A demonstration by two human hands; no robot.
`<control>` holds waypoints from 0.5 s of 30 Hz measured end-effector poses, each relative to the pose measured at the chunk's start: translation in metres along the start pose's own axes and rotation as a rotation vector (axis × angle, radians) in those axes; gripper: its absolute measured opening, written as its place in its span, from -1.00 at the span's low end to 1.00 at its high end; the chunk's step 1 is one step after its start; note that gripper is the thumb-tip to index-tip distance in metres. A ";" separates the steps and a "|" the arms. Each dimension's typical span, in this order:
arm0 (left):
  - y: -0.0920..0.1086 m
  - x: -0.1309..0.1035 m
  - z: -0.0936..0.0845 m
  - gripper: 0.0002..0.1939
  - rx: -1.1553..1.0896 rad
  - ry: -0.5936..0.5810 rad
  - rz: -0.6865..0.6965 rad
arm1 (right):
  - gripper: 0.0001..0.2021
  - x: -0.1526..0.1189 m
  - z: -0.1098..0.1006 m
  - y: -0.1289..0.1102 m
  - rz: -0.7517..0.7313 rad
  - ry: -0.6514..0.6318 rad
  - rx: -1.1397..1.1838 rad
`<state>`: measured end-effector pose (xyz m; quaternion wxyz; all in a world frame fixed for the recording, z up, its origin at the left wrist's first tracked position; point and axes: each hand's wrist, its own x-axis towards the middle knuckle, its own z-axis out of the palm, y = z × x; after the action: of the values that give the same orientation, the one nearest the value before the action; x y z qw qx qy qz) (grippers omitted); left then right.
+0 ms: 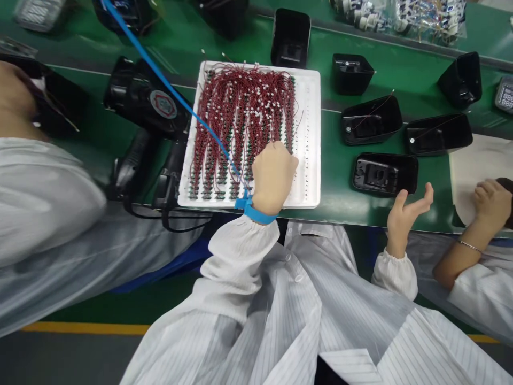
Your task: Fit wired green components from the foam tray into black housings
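A white foam tray (306, 133) holds rows of small green boards with dark red wires (248, 101) ending in white plugs. Over its lower right part is my left hand (274, 174), back upward and fingers curled down into a closed shape. Its fingertips are hidden, so what it grips cannot be made out. A blue wrist strap (260, 215) with a blue cord circles that wrist. My right hand (406, 216) hovers at the table's front edge with fingers spread and nothing in it. Just above it lies a black plastic housing (385, 174), its hollow side up.
More black housings (371, 120) lie across the green bench. A black heat gun or similar tool (148, 107) stands left of the tray. Bagged parts (425, 16) lie at the back. Co-workers' arms (492, 206) reach in from both sides.
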<state>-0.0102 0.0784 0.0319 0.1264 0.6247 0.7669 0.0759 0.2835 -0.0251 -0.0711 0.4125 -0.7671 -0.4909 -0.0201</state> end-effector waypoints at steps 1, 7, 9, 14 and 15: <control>-0.006 0.000 0.001 -0.90 -0.047 0.053 -0.002 | -0.41 -0.001 -0.004 -0.001 0.010 0.018 0.008; -0.040 -0.050 -0.026 -0.82 -0.341 0.507 0.540 | -0.69 -0.018 -0.031 -0.039 -0.145 -0.013 0.280; -0.035 -0.075 -0.033 -0.84 -0.410 0.276 0.862 | -0.75 -0.025 -0.034 -0.058 -0.231 -0.224 0.469; 0.002 -0.103 0.011 -0.79 -0.345 -0.574 1.297 | -0.44 -0.030 -0.024 -0.078 0.041 -0.854 0.751; 0.009 -0.102 0.026 -0.79 -0.321 -0.665 1.306 | -0.41 -0.028 -0.023 -0.076 0.105 -0.960 0.735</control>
<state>0.0252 -0.0205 0.0194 0.3702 0.9166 0.1409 0.0535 0.2188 -0.0474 -0.0220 0.3836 -0.5210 -0.5583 0.5193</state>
